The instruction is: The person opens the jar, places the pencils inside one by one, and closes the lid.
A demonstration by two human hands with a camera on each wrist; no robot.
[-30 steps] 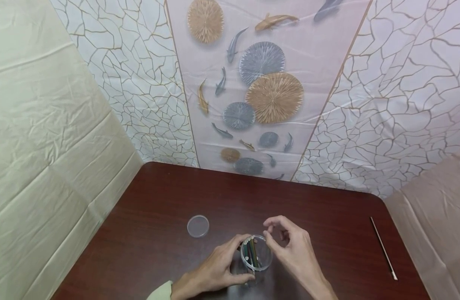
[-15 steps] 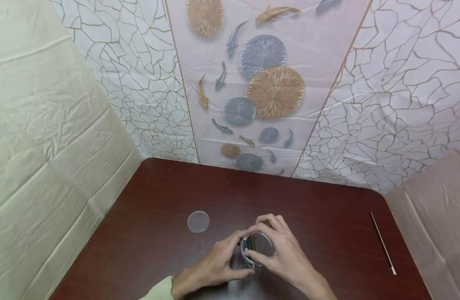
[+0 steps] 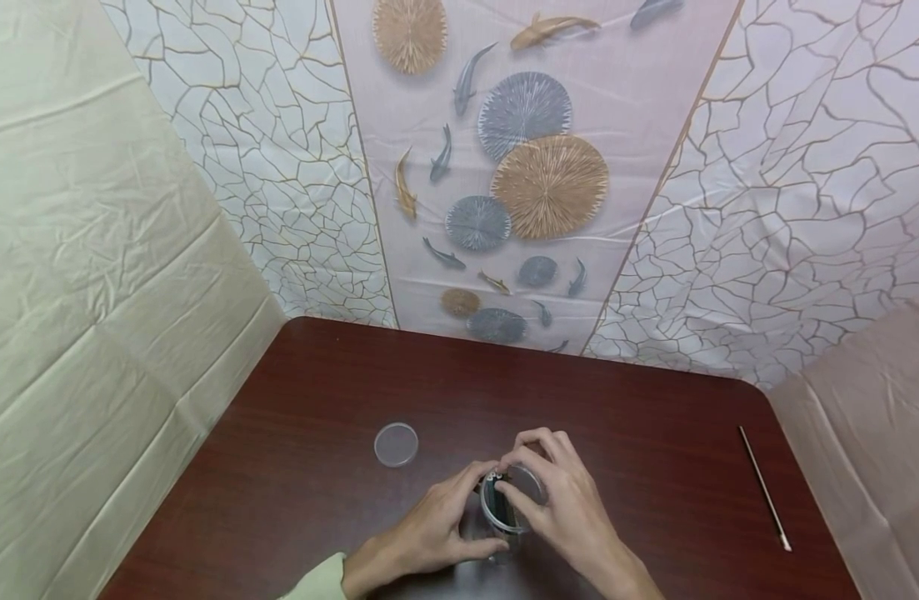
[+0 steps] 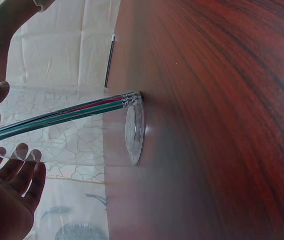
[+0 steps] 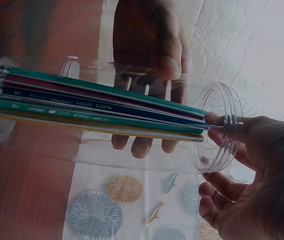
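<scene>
A tall clear plastic jar [image 5: 146,161] stands on the table, holding several pencils [image 5: 82,97] in green, red, navy and gold. Their metal ferrules are at the jar's base, and they lean against one side. My left hand [image 3: 437,529] grips the jar's wall, with thumb and fingers on opposite sides. At the open mouth is my right hand [image 3: 564,508], its fingers bent over the rim [image 5: 229,130]. In the right wrist view, its fingertips [image 5: 214,120] reach inside and pinch the upper end of a pencil; which one is hard to tell.
A round clear lid [image 3: 396,444] lies on the table [image 3: 317,392] left of the jar. A single dark pencil [image 3: 762,487] with a pale end lies near the table's right edge. Patterned cloth [image 3: 549,183] hangs behind the table.
My right hand has come from beside the jar to over its mouth, and its thumb has moved in to the pencil ends. The left hand keeps its grip.
</scene>
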